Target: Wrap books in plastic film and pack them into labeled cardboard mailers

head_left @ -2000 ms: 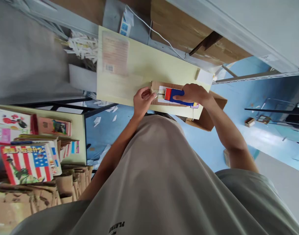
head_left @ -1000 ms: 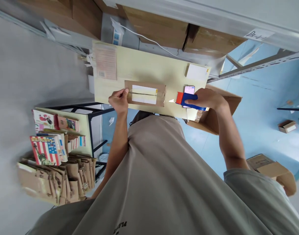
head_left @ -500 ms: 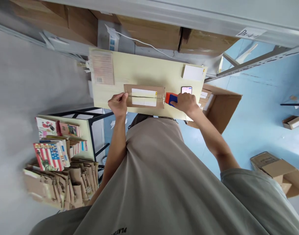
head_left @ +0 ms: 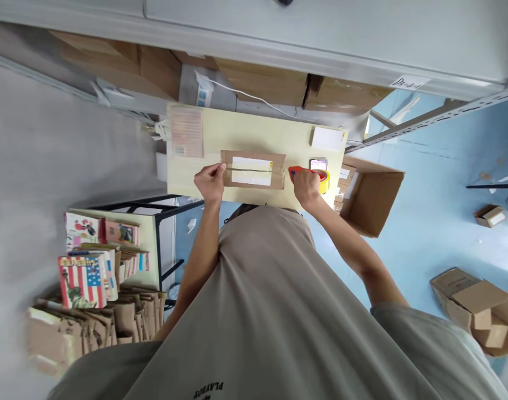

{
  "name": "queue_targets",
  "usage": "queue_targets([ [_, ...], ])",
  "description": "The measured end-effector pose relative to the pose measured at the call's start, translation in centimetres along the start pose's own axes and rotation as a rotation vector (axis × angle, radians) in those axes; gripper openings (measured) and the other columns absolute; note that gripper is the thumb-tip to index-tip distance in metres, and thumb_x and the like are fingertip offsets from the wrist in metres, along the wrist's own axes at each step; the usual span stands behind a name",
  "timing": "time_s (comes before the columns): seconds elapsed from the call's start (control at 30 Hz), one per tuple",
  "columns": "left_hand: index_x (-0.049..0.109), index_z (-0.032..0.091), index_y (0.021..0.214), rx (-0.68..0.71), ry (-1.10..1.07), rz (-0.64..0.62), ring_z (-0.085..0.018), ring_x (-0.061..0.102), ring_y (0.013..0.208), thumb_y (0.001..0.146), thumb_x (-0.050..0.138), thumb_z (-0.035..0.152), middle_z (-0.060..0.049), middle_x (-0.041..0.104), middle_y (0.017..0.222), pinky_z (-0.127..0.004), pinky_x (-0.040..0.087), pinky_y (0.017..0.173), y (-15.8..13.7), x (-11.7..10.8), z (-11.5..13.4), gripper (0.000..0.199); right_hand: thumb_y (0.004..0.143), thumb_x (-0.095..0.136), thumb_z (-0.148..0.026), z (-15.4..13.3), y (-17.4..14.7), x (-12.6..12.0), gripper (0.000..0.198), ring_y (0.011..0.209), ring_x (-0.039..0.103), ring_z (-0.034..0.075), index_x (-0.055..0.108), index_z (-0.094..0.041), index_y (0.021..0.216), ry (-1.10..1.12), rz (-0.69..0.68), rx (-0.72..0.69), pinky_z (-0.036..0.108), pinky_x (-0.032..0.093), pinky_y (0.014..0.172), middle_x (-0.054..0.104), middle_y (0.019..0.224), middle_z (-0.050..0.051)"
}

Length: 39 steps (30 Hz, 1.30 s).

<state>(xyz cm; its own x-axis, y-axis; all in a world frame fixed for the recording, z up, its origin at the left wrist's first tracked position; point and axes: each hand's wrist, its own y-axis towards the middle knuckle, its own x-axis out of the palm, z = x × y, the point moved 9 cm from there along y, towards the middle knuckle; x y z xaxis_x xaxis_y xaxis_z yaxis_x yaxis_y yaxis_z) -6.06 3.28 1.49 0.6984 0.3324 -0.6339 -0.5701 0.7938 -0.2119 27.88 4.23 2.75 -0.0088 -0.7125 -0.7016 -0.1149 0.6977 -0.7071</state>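
A flat cardboard package (head_left: 254, 188) with a white label (head_left: 251, 164) lies on the pale yellow table (head_left: 237, 129). A strip of clear tape runs lengthwise over the label. My left hand (head_left: 210, 182) is closed at the package's left end, thumb and finger pinching its edge; whether the tape's end is between them is hard to see. Just off the right end, my right hand (head_left: 306, 189) grips a red and blue tape dispenser (head_left: 294, 170) with a yellow roll (head_left: 324, 182). Behind the roll lies a phone (head_left: 318, 164), partly covered.
A white-labelled parcel (head_left: 327, 138) lies at the table's back right, a printed sheet (head_left: 186, 132) at its left. An open carton (head_left: 374, 194) stands right of the table. Books (head_left: 83, 280) and folded cardboard (head_left: 124, 319) fill a side table at left. A shelf (head_left: 278, 61) overhangs the back.
My right hand has turned the dispenser, so its yellow roll now shows to the right, and its front has come away from the package's end. My left hand keeps its pinch. The view has shifted slightly.
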Motion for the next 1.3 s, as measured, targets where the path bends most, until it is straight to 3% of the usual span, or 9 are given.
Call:
queue_targets([
  [0.3, 0.084, 0.015, 0.119, 0.068, 0.064, -0.066, -0.036, 0.081, 0.127, 0.099, 0.083, 0.033, -0.019, 0.087, 0.127, -0.050, 0.063, 0.121, 2.1, 1.3, 3.4, 0.026, 0.124, 0.056, -0.050, 3.8, -5.5, -3.2, 0.054, 0.125, 0.084, 0.043, 0.073, -0.002, 0.143, 0.175, 0.145, 0.260, 0.043, 0.064, 0.098, 0.084, 0.130, 0.035],
  [0.43, 0.075, 0.019, 0.145, 0.498, -0.035, -0.060, -0.038, 0.068, 0.151, 0.116, 0.071, 0.051, -0.023, 0.077, 0.150, -0.059, 0.050, 0.138, -0.8, 2.9, 13.0, 0.044, 0.124, 0.051, -0.050, 5.2, -7.4, -9.7, 0.051, 0.120, 0.083, 0.047, 0.064, -0.005, 0.146, 0.306, 0.390, 0.229, 0.051, 0.065, 0.101, 0.084, 0.124, 0.031],
  [0.57, 0.067, 0.025, 0.164, 0.956, -0.230, -0.307, -0.032, 0.066, 0.157, 0.128, 0.044, 0.060, -0.018, 0.073, 0.161, -0.053, 0.051, 0.140, -6.8, 7.1, 25.3, 0.055, 0.125, 0.043, -0.048, 4.4, -8.1, -18.8, 0.048, 0.122, 0.079, 0.044, 0.054, -0.012, 0.154, 0.340, 0.802, 0.017, 0.058, 0.066, 0.103, 0.079, 0.131, 0.026],
  [0.7, 0.057, 0.031, 0.179, 1.104, -0.403, -0.424, -0.030, 0.057, 0.172, 0.130, 0.023, 0.061, -0.013, 0.064, 0.177, -0.051, 0.041, 0.150, -7.7, 10.4, 33.9, 0.067, 0.128, 0.021, -0.041, 3.5, -5.7, -27.0, 0.054, 0.144, 0.071, 0.045, 0.050, -0.012, 0.164, 0.128, 0.963, -0.013, 0.064, 0.062, 0.115, 0.066, 0.156, 0.028],
  [0.83, 0.049, 0.033, 0.185, 1.170, -0.422, -0.456, -0.030, 0.051, 0.178, 0.129, 0.022, 0.065, -0.010, 0.057, 0.187, -0.054, 0.037, 0.154, -6.5, 11.8, 36.9, 0.070, 0.126, 0.016, -0.030, 3.6, -0.7, -31.7, 0.059, 0.152, 0.067, 0.045, 0.052, -0.009, 0.168, -0.027, 0.946, 0.057, 0.069, 0.057, 0.123, 0.060, 0.165, 0.029],
  [0.97, 0.056, 0.030, 0.181, 1.120, -0.395, -0.467, -0.030, 0.057, 0.174, 0.129, 0.032, 0.067, -0.013, 0.062, 0.184, -0.054, 0.042, 0.151, -6.4, 9.3, 34.1, 0.068, 0.120, 0.029, -0.021, 4.3, 2.4, -32.2, 0.058, 0.152, 0.066, 0.046, 0.054, -0.004, 0.170, -0.027, 0.922, 0.132, 0.076, 0.050, 0.129, 0.063, 0.162, 0.033],
  [1.1, 0.068, 0.025, 0.169, 0.918, -0.301, -0.447, -0.031, 0.067, 0.165, 0.126, 0.050, 0.064, -0.016, 0.071, 0.174, -0.051, 0.049, 0.145, -3.8, 5.4, 26.0, 0.061, 0.122, 0.027, -0.024, 4.8, 1.0, -29.8, 0.066, 0.173, 0.047, 0.045, 0.042, -0.005, 0.183, 0.029, 0.932, 0.194, 0.076, 0.037, 0.140, 0.050, 0.180, 0.036],
  [1.2, 0.074, 0.020, 0.159, 0.605, -0.192, -0.360, -0.035, 0.071, 0.160, 0.121, 0.065, 0.056, -0.019, 0.075, 0.168, -0.050, 0.051, 0.142, 0.4, 2.9, 16.4, 0.054, 0.126, 0.018, -0.033, 4.1, -1.7, -24.6, 0.072, 0.188, 0.027, 0.040, 0.027, -0.009, 0.192, 0.126, 0.958, 0.238, 0.069, 0.035, 0.145, 0.030, 0.196, 0.031],
  [1.3, 0.078, 0.015, 0.147, 0.276, -0.091, -0.281, -0.038, 0.074, 0.153, 0.115, 0.073, 0.047, -0.024, 0.077, 0.160, -0.051, 0.055, 0.136, 3.1, 1.3, 6.8, 0.045, 0.126, 0.022, -0.038, 1.7, -3.5, -15.6, 0.074, 0.186, 0.036, 0.038, 0.022, -0.005, 0.192, 0.361, 0.846, 0.211, 0.060, 0.046, 0.142, 0.036, 0.194, 0.034],
])
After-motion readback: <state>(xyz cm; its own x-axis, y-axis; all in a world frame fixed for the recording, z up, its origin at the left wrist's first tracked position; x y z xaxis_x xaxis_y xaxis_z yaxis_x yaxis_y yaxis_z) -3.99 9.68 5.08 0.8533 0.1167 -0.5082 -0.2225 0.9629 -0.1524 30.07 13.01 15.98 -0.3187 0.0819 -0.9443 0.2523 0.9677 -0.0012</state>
